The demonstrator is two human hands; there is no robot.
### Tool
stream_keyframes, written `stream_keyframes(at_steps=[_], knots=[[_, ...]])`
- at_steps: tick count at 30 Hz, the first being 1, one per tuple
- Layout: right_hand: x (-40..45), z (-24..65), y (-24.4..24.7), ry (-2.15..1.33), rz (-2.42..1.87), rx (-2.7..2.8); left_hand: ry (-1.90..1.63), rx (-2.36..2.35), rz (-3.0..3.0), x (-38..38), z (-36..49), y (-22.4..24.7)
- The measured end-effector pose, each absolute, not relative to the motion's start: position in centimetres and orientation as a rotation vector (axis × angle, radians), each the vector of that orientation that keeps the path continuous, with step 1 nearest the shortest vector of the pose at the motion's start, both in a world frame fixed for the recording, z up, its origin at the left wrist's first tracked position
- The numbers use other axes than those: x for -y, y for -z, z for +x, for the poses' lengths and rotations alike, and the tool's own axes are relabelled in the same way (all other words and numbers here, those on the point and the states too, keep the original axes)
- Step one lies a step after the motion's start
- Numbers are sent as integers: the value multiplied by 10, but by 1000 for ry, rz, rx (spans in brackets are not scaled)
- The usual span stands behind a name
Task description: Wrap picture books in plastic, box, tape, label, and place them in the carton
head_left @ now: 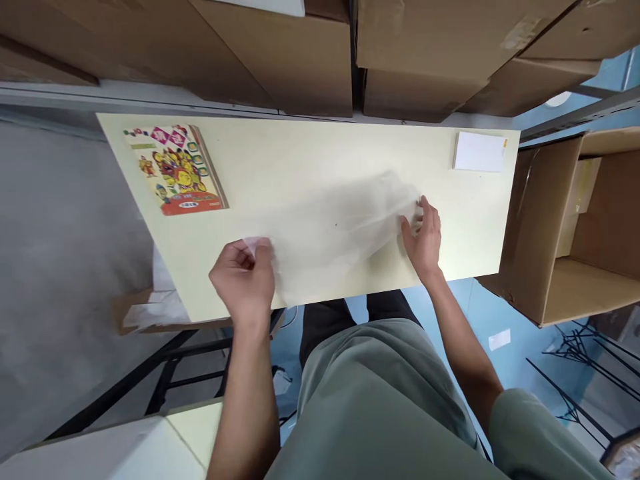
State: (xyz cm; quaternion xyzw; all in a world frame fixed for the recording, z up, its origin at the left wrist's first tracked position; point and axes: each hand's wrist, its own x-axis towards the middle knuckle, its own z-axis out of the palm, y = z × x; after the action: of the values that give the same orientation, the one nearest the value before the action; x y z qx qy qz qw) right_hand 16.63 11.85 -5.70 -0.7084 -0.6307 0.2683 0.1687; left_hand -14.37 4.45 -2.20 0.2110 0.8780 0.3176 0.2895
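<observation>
A thin, see-through plastic bag (325, 227) stretches between my hands above the cream tabletop, slightly wrinkled. My left hand (246, 277) is closed, pinching its left corner between thumb and curled fingers. At the bag's right end is my right hand (424, 237), its fingers bent around the edge and the thumb set apart; part of the grip is hidden. A thick comic-style book (175, 170) with a colourful cover lies at the table's left end, beyond my left hand. To the far right, beyond my right hand, lies a small white stack or box (480, 152).
Cardboard boxes (300, 60) line a shelf behind the cream table (310, 143). An open cardboard box (543, 220) stands off its right end. Black metal framing (170, 373) and a pale panel (150, 447) are at lower left. Thin black metal rods (575, 353) are at lower right.
</observation>
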Motion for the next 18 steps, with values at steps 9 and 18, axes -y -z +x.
stream_keyframes(at_steps=[9, 18], knots=[[-136, 165, 54, -911, -2056, 1754, -637, -2509, 817, -63, -148, 45], [-125, 188, 31, -947, -1923, 1671, -589, -2518, 895, -82, -148, 48]])
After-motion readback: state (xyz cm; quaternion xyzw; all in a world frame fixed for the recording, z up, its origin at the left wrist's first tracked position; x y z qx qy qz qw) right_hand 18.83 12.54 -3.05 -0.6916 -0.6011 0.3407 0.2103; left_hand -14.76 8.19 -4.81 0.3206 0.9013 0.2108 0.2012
